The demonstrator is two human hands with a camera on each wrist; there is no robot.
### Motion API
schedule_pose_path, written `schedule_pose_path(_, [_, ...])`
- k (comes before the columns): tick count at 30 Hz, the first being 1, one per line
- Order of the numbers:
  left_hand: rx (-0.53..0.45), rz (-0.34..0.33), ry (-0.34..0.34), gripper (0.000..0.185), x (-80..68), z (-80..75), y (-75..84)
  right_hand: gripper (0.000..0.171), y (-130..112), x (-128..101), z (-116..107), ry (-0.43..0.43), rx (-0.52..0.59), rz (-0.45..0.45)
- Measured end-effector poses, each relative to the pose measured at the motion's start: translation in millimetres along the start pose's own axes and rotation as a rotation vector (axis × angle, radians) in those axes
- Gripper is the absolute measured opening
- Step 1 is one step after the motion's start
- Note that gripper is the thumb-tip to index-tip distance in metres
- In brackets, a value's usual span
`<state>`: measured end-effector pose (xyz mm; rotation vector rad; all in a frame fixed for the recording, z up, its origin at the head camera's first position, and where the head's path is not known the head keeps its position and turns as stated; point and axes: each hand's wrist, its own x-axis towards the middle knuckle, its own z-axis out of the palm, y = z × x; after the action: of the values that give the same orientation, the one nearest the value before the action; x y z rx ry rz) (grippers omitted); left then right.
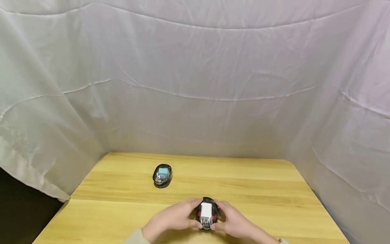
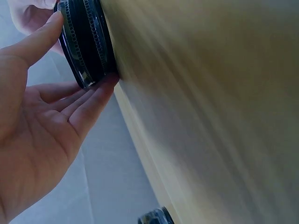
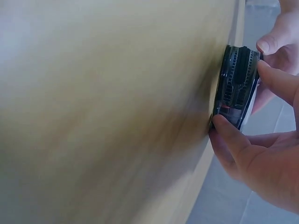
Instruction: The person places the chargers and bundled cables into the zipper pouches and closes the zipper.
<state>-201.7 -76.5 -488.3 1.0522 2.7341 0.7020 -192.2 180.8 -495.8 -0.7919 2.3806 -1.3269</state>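
A small oval black case (image 1: 206, 210) with a clear top lies near the front of the wooden table. A white rectangle and dark pink patches show through its top. My left hand (image 1: 179, 215) grips it from the left, thumb at the near end and fingers at the far end. On the opposite side my right hand (image 1: 233, 222) holds it in the same way. Seen from the side in the left wrist view, the case (image 2: 88, 42) has a dark band between two rows of small links. In the right wrist view the case (image 3: 237, 84) stands close against the tabletop.
Farther back and to the left stands a second oval black case (image 1: 162, 175) with a light blue rectangle under its clear top. The wooden table (image 1: 259, 189) is bordered by hanging pale curtains (image 1: 195, 125) at the back and both sides.
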Motion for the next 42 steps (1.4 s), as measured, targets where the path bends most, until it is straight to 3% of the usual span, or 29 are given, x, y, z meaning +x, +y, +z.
schedule_pose_path(6, [-0.056,-0.013,0.025,0.085,7.4,-6.7,-14.8,0.089,4,22,-2,0.014,-0.005,0.004])
schedule_pose_path(13, [-0.161,-0.084,0.038,0.086,18.4,-14.1,-31.4,0.089,8,50,-9,0.029,0.011,0.002])
schedule_pose_path(21, [-0.31,-0.086,0.074,0.078,30.3,-22.6,-53.3,0.086,17,85,-15,0.033,0.068,0.001])
schedule_pose_path(31, [-0.36,-0.162,0.167,0.076,35.2,-27.1,-69.6,0.083,16,120,-14,0.082,0.056,0.029])
schedule_pose_path(42, [-0.381,-0.165,0.232,0.072,46.7,-23.5,-78.5,0.085,17,139,-10,0.132,0.059,0.083])
